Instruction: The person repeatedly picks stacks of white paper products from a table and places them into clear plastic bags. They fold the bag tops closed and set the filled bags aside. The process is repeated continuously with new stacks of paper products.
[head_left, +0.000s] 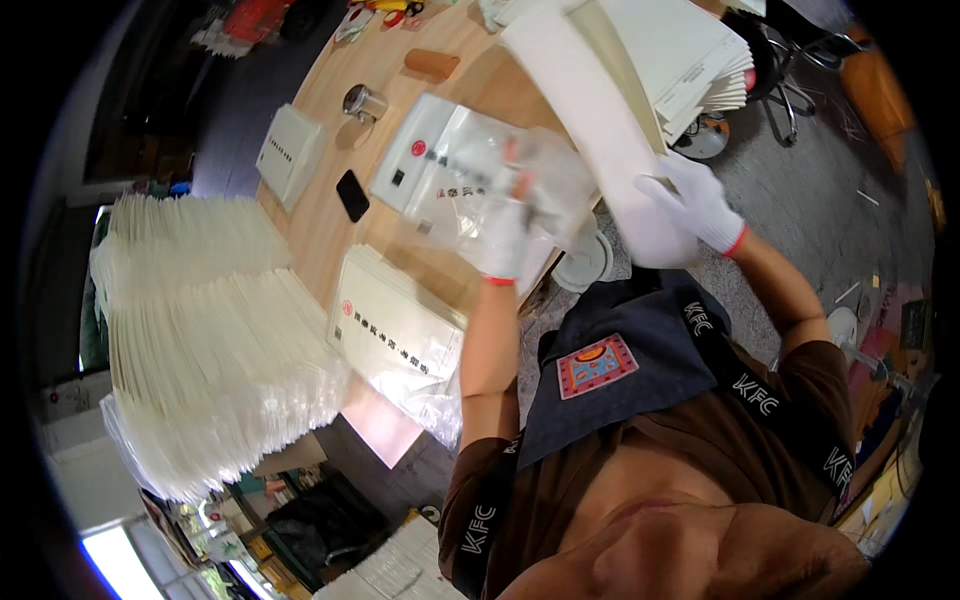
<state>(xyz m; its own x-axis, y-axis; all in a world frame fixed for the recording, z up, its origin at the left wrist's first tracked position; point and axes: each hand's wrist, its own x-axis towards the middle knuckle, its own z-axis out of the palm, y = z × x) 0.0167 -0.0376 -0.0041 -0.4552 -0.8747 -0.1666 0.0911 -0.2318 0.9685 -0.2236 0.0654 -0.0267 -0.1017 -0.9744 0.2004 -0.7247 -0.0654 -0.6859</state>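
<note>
My right hand [703, 203], in a white glove with a red cuff, grips a long, bowed white stack of paper [610, 120] by its near edge. The paper reaches from my waist to the table's far side. My left hand [507, 232], gloved the same way, is over a clear plastic bag [555, 185]; motion smears its fingers, so their hold is unclear. Beneath it lie several flat bags [410, 180] with dark print and a red round mark, spread on the wooden table [335, 225].
A cream stack of printed packets [395, 315] is at the table's near left edge. Tall piles of cream packets [210, 330] stand further left. A black phone [352, 196], a metal tin [363, 103], a brown cylinder [432, 64] and large cream sheets [690, 60] are also about.
</note>
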